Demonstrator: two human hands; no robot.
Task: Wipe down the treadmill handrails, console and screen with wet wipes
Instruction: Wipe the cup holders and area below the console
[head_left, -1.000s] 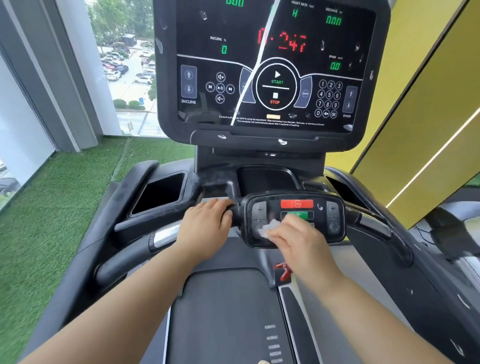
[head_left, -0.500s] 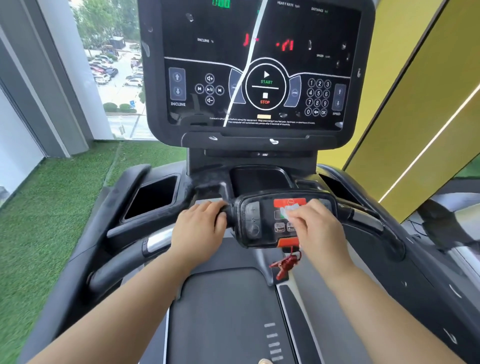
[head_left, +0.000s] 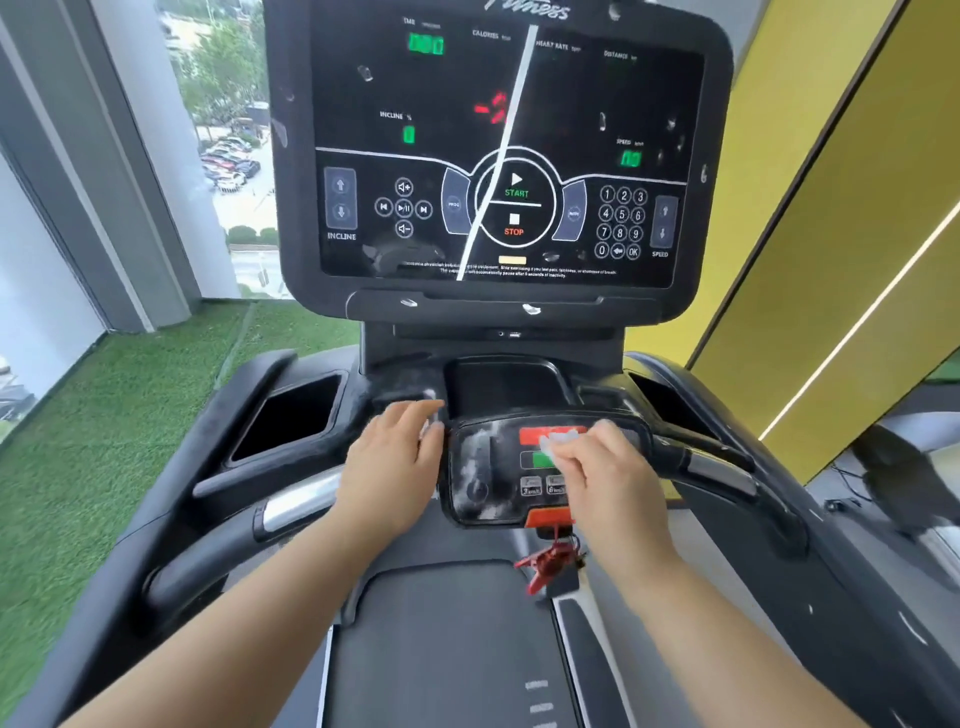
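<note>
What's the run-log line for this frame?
step: wipe control panel | right hand: holds wet wipe on red button | left hand: grips handrail

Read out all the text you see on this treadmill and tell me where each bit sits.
"START": screen, centre dial
"STOP": same dial
"INCLINE": left arrow keys
"SPEED": right arrow keys
"TIME": top row
"CALORIES": top row
"HEART RATE": top row
"DISTANCE": top row
"INCLINE %": above green "0"
"1" to "9", "0", "OK": keypad
Fine print under the dial and lower panel small keys: too blurred.
</note>
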